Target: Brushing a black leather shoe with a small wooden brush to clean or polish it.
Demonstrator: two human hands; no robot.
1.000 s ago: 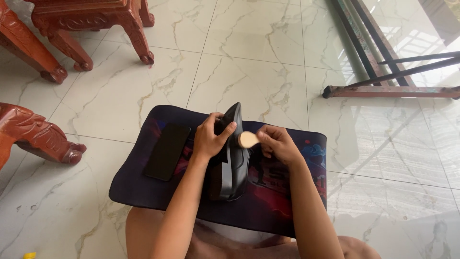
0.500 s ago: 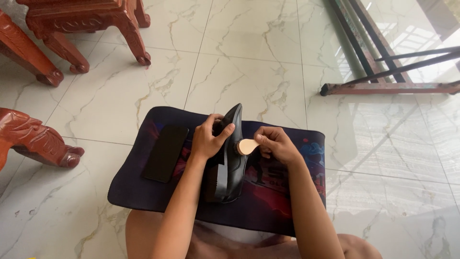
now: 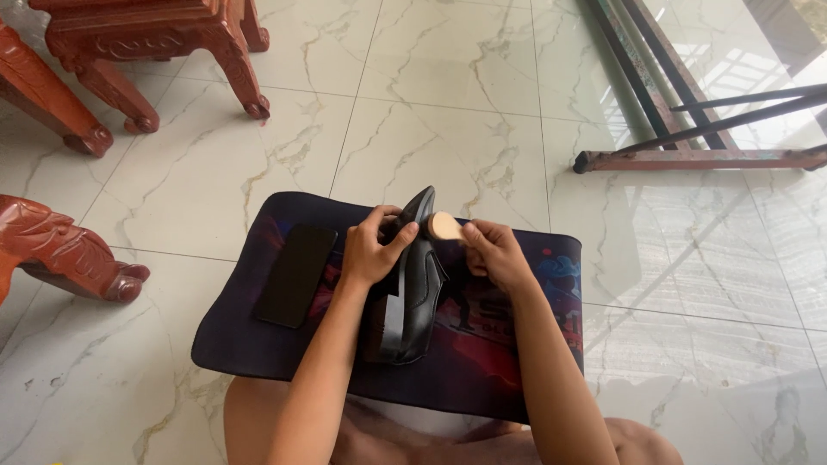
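Our left hand (image 3: 372, 250) has a closed grip around the middle of a black shoe (image 3: 412, 284), tipped on its side with the toe pointing far. Our right hand (image 3: 493, 255) grips a round tan pad (image 3: 446, 227), touching the shoe's toe. The shoe rests on a dark mat (image 3: 517, 344) on the floor, a black phone (image 3: 295, 274) lying left of it.

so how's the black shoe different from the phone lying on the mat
The black shoe is tipped on its side, gripped by the left hand; the phone lies flat, untouched. The shoe is bulky and curved; the phone is a thin rectangle. The right hand presses a tan applicator to the shoe only. Both are black, on the mat.
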